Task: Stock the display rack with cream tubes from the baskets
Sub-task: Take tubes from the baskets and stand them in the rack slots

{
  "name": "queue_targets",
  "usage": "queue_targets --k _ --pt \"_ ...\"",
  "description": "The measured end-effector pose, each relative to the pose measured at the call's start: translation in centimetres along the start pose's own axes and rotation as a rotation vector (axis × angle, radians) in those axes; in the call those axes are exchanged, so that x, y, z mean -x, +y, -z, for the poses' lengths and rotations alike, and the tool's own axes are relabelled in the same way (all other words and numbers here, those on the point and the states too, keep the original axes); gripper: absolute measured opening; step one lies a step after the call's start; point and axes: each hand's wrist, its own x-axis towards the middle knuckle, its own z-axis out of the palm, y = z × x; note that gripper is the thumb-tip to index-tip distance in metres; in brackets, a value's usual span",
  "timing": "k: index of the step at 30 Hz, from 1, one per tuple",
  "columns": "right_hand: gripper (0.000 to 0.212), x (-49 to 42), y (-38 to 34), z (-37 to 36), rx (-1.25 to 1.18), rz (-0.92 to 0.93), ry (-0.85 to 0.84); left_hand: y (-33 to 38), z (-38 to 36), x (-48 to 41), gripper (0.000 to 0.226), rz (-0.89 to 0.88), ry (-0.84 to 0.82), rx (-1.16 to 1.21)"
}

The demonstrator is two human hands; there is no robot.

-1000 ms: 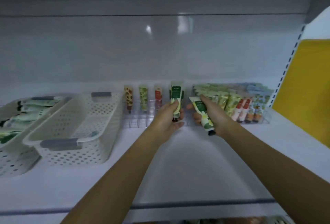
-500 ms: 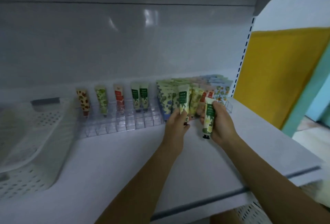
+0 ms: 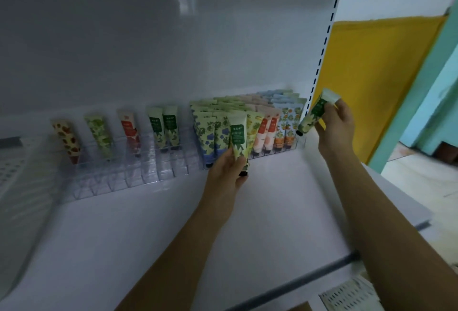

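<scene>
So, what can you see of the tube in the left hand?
The tube is pale cream with green leaf print and a dark green label, seemingly soft plastic. It is nearly upright, flat crimped end up, black cap down. The left hand grips its lower half, in front of the packed tubes in the rack; contact with them is unclear.

Open shelf (image 3: 153,241) in front of the clear rack (image 3: 158,174), so you reach straight in. Rack's left half: front slots free, lone tubes (image 3: 99,135) at the back only. Right half is jammed with packed tubes (image 3: 267,112), your left hand (image 3: 226,169), gripping a green tube (image 3: 239,137), right before them. White basket (image 3: 17,167) crowds the left end; slotted upright (image 3: 322,53) walls off the right.
</scene>
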Motion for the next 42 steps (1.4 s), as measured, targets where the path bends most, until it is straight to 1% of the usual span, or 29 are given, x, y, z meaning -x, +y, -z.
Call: queue_targets --k 2,5,9,12,14,16,18,20,21,22,24,26,27,28,29,31,32,33,35,38,40,42 --pt "0.029 -0.1 1.0 -0.2 0.036 0.019 0.005 -0.5 0.2 -0.3 0.046 0.001 -0.001 0.019" --pt "0.025 -0.3 2.1 -0.6 0.127 0.041 -0.03 -0.9 0.4 -0.8 0.045 -0.013 -0.002 0.054" --pt "0.034 -1.0 2.6 -0.7 0.317 0.054 -0.059 -0.9 0.3 -1.0 0.044 -0.015 -0.007 0.063" --pt "0.033 -0.9 2.8 -0.5 0.419 0.128 -0.053 -0.9 0.2 -0.9 0.046 -0.006 -0.008 0.066" --pt "0.039 -0.5 2.9 -0.4 0.462 0.177 -0.022 -0.9 0.3 -0.8 0.046 0.002 -0.001 0.057" --pt "0.044 0.2 2.7 -0.3 0.514 0.27 0.04 -0.7 0.2 -0.6 0.046 0.003 0.007 0.051" --pt "0.044 1.2 2.3 -0.4 0.577 0.431 0.095 -0.4 0.1 -0.3 0.046 -0.003 0.01 0.039" --pt "0.044 2.4 1.7 -0.6 0.639 0.612 0.102 -0.1 -0.1 0.1 0.041 -0.031 0.006 -0.009" --pt "0.042 3.3 1.4 -0.9 0.641 0.667 0.076 0.0 -0.3 0.3 0.038 -0.053 -0.003 -0.043" --pt "0.039 4.4 1.1 -1.4 0.613 0.673 0.022 0.0 -0.3 0.5 0.034 -0.078 -0.021 -0.084" --pt "0.03 7.2 0.3 -3.1 0.509 0.563 -0.153 0.2 -0.4 1.0 0.027 -0.131 -0.07 -0.161" --pt "0.021 9.6 0.2 -4.7 0.44 0.437 -0.359 0.6 -0.3 1.5 0.033 -0.172 -0.087 -0.176" --pt "0.017 10.5 0.3 -5.4 0.424 0.401 -0.436 0.8 -0.2 1.8 0.036 -0.195 -0.084 -0.167" --pt "0.015 11.2 0.4 -6.0 0.409 0.378 -0.487 1.1 0.0 2.0 0.035 -0.226 -0.087 -0.162" --pt "0.017 11.7 0.3 -6.5 0.387 0.367 -0.517 1.6 0.1 2.3 0.034 -0.255 -0.096 -0.164" --pt "0.025 12.3 -0.3 -7.5 0.352 0.367 -0.532 2.7 0.7 2.7 0.03 -0.311 -0.093 -0.185" --pt "0.025 12.4 -0.7 -8.1 0.343 0.365 -0.536 3.3 1.3 2.8 0.028 -0.345 -0.074 -0.22" --pt "0.023 12.6 -1.1 -8.8 0.335 0.359 -0.548 3.9 1.9 2.9 0.027 -0.39 -0.046 -0.278" --pt "0.02 12.8 -1.9 -10.2 0.34 0.346 -0.592 5.0 4.2 2.8 0.031 -0.501 0.05 -0.502" --pt "0.026 13.2 -2.5 -12.4 0.388 0.373 -0.622 5.9 9.3 2.6 0.052 -0.613 0.158 -0.957" --pt "0.024 13.3 -2.7 -14.1 0.474 0.409 -0.623 5.7 12.8 2.7 0.054 -0.617 0.214 -1.308" --pt "0.02 12.9 -2.9 -15.9 0.599 0.439 -0.61 4.9 15.0 3.1 0.052 -0.493 0.236 -1.606"
